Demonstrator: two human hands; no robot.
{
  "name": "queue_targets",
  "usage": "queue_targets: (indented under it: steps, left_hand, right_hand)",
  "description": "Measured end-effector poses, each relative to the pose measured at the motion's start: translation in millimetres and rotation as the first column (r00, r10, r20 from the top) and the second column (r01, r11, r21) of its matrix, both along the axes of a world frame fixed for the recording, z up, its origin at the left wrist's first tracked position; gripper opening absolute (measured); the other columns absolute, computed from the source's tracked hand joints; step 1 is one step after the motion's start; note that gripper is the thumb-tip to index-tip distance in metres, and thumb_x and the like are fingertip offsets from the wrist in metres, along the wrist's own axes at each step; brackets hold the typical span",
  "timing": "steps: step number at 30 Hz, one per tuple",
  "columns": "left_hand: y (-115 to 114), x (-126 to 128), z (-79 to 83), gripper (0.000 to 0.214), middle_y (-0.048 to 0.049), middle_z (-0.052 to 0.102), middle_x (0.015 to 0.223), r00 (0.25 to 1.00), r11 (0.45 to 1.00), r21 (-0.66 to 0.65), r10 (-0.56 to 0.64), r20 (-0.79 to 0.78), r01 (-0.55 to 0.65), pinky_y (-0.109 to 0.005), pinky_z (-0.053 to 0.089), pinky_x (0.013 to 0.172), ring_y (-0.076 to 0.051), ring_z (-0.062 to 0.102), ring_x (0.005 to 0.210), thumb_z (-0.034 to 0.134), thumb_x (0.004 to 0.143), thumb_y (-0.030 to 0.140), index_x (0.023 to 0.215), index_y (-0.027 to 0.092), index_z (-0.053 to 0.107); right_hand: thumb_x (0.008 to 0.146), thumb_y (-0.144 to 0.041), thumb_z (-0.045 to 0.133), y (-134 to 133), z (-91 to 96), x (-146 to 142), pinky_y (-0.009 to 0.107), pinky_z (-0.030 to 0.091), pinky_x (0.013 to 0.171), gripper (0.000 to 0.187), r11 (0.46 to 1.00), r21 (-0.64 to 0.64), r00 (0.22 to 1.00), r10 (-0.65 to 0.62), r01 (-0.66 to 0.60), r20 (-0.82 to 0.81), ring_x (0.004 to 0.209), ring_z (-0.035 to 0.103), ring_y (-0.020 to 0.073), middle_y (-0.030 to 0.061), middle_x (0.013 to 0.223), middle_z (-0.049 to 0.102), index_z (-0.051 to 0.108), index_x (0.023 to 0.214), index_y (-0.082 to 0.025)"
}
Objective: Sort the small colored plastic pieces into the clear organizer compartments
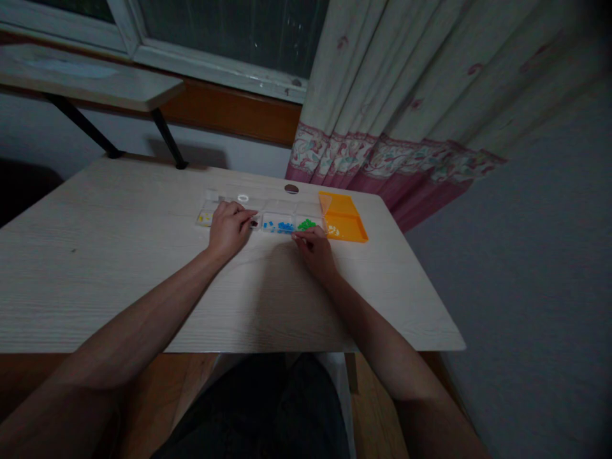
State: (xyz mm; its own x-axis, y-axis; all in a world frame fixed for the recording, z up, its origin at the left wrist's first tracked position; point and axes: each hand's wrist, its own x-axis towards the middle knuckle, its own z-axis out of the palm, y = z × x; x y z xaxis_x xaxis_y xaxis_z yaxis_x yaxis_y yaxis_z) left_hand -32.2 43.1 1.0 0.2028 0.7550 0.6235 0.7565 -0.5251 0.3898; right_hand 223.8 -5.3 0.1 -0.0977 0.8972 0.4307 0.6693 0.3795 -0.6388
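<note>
A row of clear plastic cases (279, 215) lies near the far edge of the table, with lids folded back. One compartment holds small blue pieces (285, 226), and the one to its right holds small green pieces (306, 224). My left hand (228, 229) lies across the left part of the row, its fingers closed at a clear case beside a few dark pieces (254, 224). Yellow pieces (204, 218) show left of that hand. At the front edge, between blue and green, my right hand (316, 250) pinches its fingertips together; whatever is in them is too small to make out.
An opened orange case (351, 227) with several pale pieces (333, 230) sits at the right end of the row. A round dark hole (291, 189) is in the tabletop (143, 268) behind. A raised shelf (95, 73) stands at back left; a curtain (382, 115) hangs behind.
</note>
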Motion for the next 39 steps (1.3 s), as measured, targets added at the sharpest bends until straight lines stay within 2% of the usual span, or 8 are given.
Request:
queue_targets:
  steps: [8,13,16,19,25,31,37,39]
  left_hand:
    - [6.0,-21.8,9.2,0.037,-0.0092,0.061,0.098,0.989,0.992,0.032,0.119,0.089,-0.123,-0.050,0.042,0.092,-0.029,0.050,0.102,0.050,0.087,0.015,0.115,0.026,0.073]
    - [15.8,-55.2,13.8,0.050,-0.0090,0.060,0.125,0.953,0.964,0.080,0.233,0.196,-0.252,-0.049,0.034,0.108,-0.027,0.047,0.121,0.046,0.084,0.006,0.128,0.023,0.062]
    - [26.4,-67.3,12.4,0.053,-0.0116,0.053,0.140,0.945,0.961,0.041,0.261,0.198,-0.274,-0.050,0.029,0.114,-0.029,0.042,0.130,0.050,0.083,0.008,0.134,0.018,0.056]
    - [37.2,-72.3,8.0,0.050,-0.0134,0.056,0.137,0.936,0.957,-0.012,0.286,0.206,-0.290,-0.053,0.028,0.114,-0.031,0.043,0.129,0.051,0.085,0.015,0.134,0.017,0.057]
    - [51.8,-89.5,3.3,0.047,-0.0125,0.061,0.129,0.982,0.981,-0.058,0.188,0.023,-0.187,-0.050,0.033,0.111,-0.030,0.048,0.125,0.054,0.082,0.020,0.128,0.018,0.061]
    - [59.0,-109.7,9.7,0.036,-0.0071,0.060,0.109,0.993,0.993,-0.097,0.059,-0.106,-0.069,-0.041,0.037,0.104,-0.023,0.049,0.110,0.054,0.092,0.032,0.122,0.013,0.060]
    - [47.6,-110.2,11.4,0.029,-0.0135,0.063,0.110,0.975,0.996,-0.048,0.065,-0.211,-0.077,-0.044,0.043,0.098,-0.029,0.053,0.108,0.051,0.088,0.024,0.112,0.015,0.064]
    - [39.5,-110.3,9.1,0.033,-0.0155,0.065,0.115,0.974,0.997,-0.062,0.025,-0.227,-0.040,-0.046,0.044,0.100,-0.031,0.055,0.112,0.050,0.088,0.025,0.117,0.015,0.063]
  right_hand:
    - [0.096,-0.048,0.053,2.2,-3.0,2.2,0.034,0.049,0.073,0.037,1.000,0.000,1.000,0.008,-0.008,0.008,0.077,0.054,0.0167,0.0047,0.087,0.058,0.077,0.099,-0.020]
    - [0.095,-0.041,0.054,3.8,-5.1,2.8,0.035,0.049,0.077,0.031,0.999,0.035,1.000,0.003,-0.002,-0.018,0.080,0.054,0.0176,0.0044,0.084,0.058,0.076,0.097,-0.019]
    - [0.095,-0.040,0.054,4.3,-5.6,3.7,0.034,0.049,0.077,0.031,0.999,0.042,0.999,0.011,-0.009,-0.030,0.080,0.055,0.0180,0.0048,0.083,0.059,0.076,0.097,-0.018]
    - [0.094,-0.040,0.055,5.3,-6.7,5.2,0.035,0.049,0.076,0.031,0.998,0.058,0.999,0.019,-0.017,-0.039,0.079,0.055,0.0183,0.0053,0.083,0.059,0.076,0.098,-0.018]
    - [0.092,-0.039,0.056,7.4,-8.3,6.7,0.036,0.051,0.079,0.027,0.999,0.036,0.999,0.026,-0.024,-0.045,0.081,0.056,0.0184,0.0064,0.090,0.062,0.075,0.100,-0.021]
    - [0.093,-0.037,0.055,5.8,-5.8,6.0,0.036,0.050,0.079,0.028,0.998,0.040,0.998,0.055,-0.055,-0.018,0.080,0.055,0.0186,0.0057,0.085,0.060,0.075,0.102,-0.019]
    - [0.093,-0.037,0.056,3.2,-4.1,4.9,0.034,0.050,0.076,0.027,0.997,-0.004,0.997,0.073,-0.073,-0.008,0.076,0.053,0.0163,0.0046,0.090,0.059,0.075,0.105,-0.022]
    - [0.093,-0.037,0.056,2.9,-3.7,4.9,0.034,0.050,0.077,0.027,0.997,-0.009,0.997,0.075,-0.075,-0.006,0.077,0.053,0.0165,0.0047,0.090,0.059,0.075,0.106,-0.022]
